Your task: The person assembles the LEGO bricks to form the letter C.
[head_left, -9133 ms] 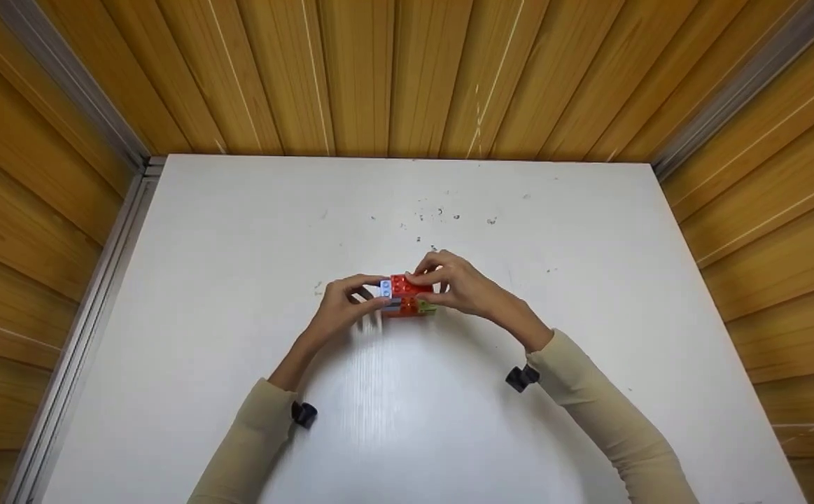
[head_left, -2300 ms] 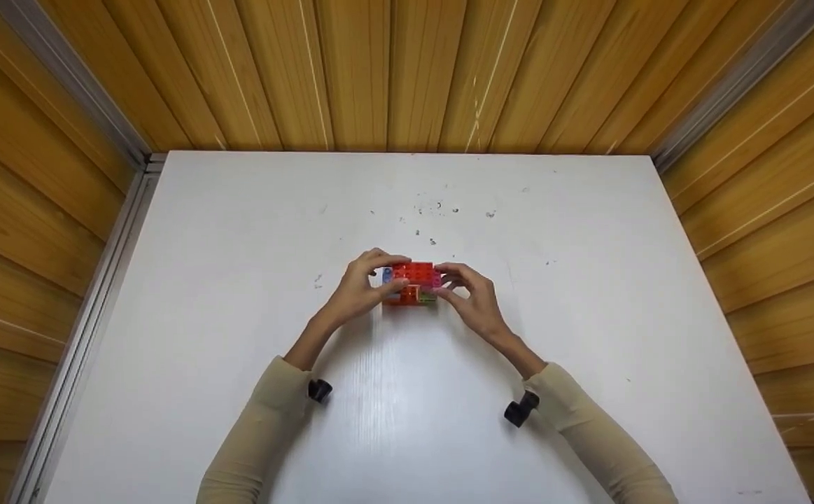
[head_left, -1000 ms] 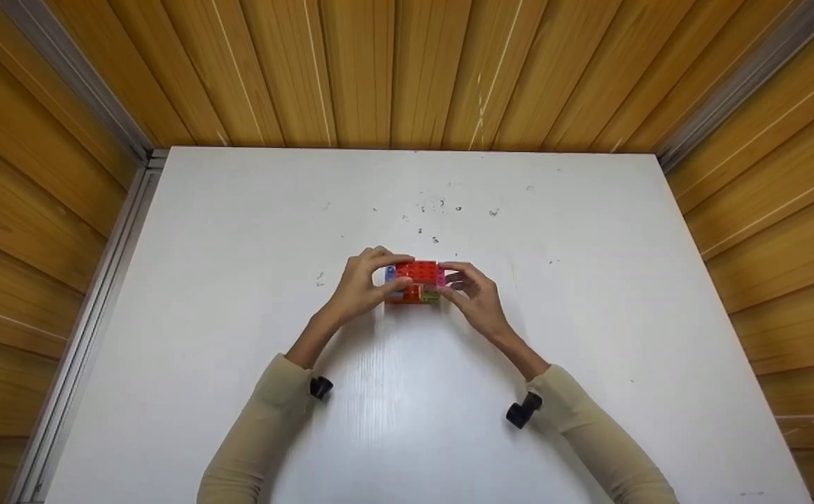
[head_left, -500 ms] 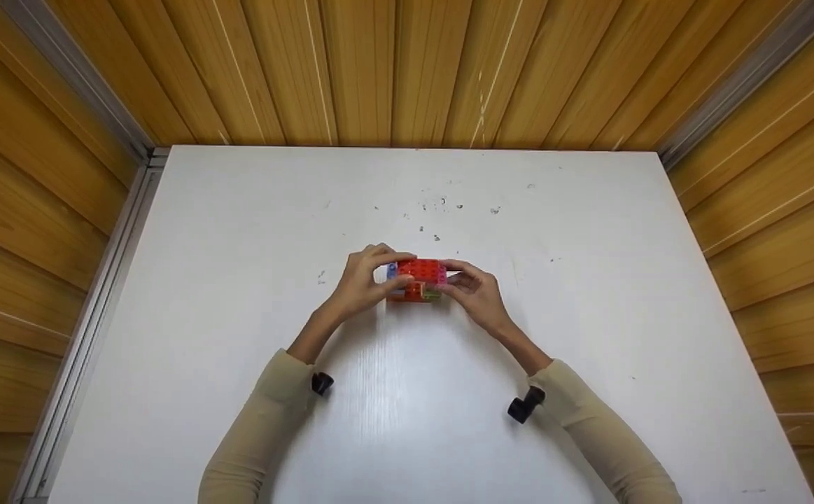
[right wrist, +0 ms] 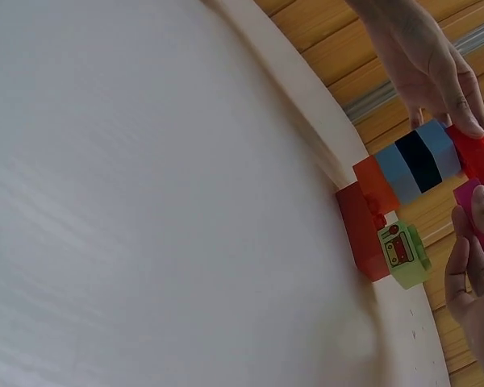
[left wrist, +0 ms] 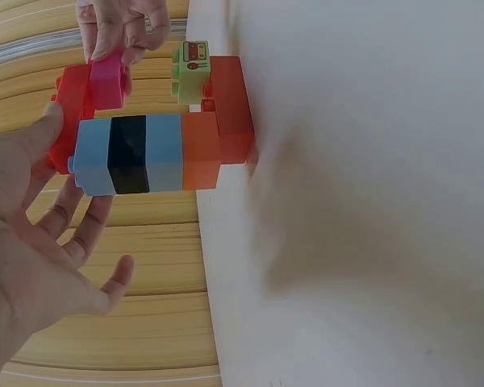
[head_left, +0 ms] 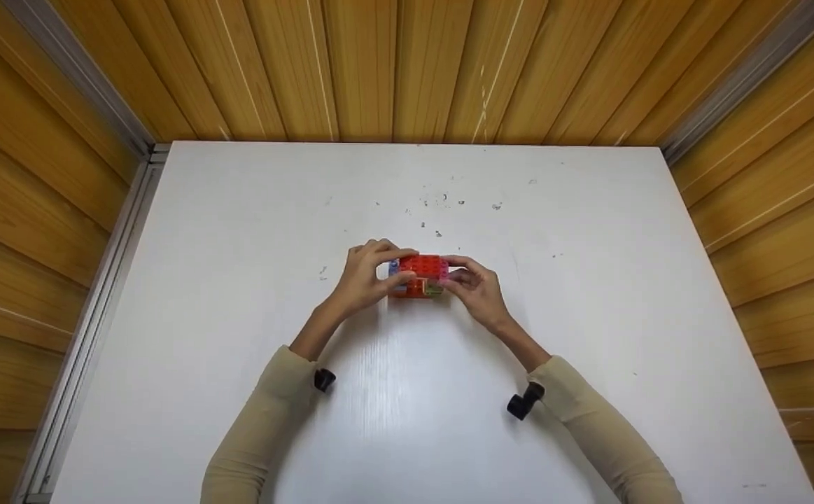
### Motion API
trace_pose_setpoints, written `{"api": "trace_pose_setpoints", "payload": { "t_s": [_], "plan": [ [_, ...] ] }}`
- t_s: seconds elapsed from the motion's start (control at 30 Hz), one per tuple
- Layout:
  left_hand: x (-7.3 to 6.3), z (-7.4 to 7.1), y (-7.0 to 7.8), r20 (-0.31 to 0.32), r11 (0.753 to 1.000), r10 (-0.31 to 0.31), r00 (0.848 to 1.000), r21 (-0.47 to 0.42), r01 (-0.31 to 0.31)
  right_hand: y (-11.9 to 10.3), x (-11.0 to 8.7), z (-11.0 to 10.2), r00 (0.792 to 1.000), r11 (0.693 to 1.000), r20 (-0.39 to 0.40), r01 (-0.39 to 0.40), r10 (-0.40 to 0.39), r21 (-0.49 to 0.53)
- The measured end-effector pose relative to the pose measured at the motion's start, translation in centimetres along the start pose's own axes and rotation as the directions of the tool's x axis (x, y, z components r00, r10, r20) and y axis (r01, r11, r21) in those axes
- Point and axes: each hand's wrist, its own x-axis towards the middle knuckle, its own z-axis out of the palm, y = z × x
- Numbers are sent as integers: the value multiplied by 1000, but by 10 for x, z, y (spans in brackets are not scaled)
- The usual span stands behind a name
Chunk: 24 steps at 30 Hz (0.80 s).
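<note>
Both hands are at a small tower of toy building bricks in the middle of the table. Its red base brick [left wrist: 234, 105] stands on the tabletop, bearing an orange brick [left wrist: 200, 151] and a green printed brick [left wrist: 192, 74]. A column of blue, black brick [left wrist: 129, 153] and blue rises from the orange one. Across the top lies a red brick [head_left: 424, 266], reaching out over the green side. My left hand [head_left: 361, 280] holds this red brick between thumb and fingers. My right hand [head_left: 476, 290] pinches a magenta brick [left wrist: 107, 81] up against the red brick's overhanging end.
The white table [head_left: 253, 210] carries small dark marks behind the tower. Wood-patterned walls [head_left: 420, 70] enclose the far side and both flanks. Black wrist cameras [head_left: 524, 401] hang from both sleeves.
Earlier, the left hand held the blue column and the right hand the red brick. Since then, the left has shifted onto the red brick and the right pinches the magenta one; lately both barely move.
</note>
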Motion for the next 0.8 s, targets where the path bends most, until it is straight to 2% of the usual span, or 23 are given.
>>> {"api": "trace_pose_setpoints", "payload": {
  "t_s": [0.23,0.47,0.7,0.8],
  "plan": [
    [1,1,-1,21,1000,-11,1000,-18,12,1,-1,-1,1000,1000,-9,-13,13,-14],
    [0,-2,-4,30,999,3,1000,-44,-2,0,1,-6,999,998,43,-21,23,-52],
    [-3,2,-5,59,993,-30,998,-113,37,3,-3,-15,994,994,70,-73,79,-80],
    [-4,3,-6,71,992,-18,997,-120,27,7,-6,-19,990,990,81,-107,115,-91]
  ]
}}
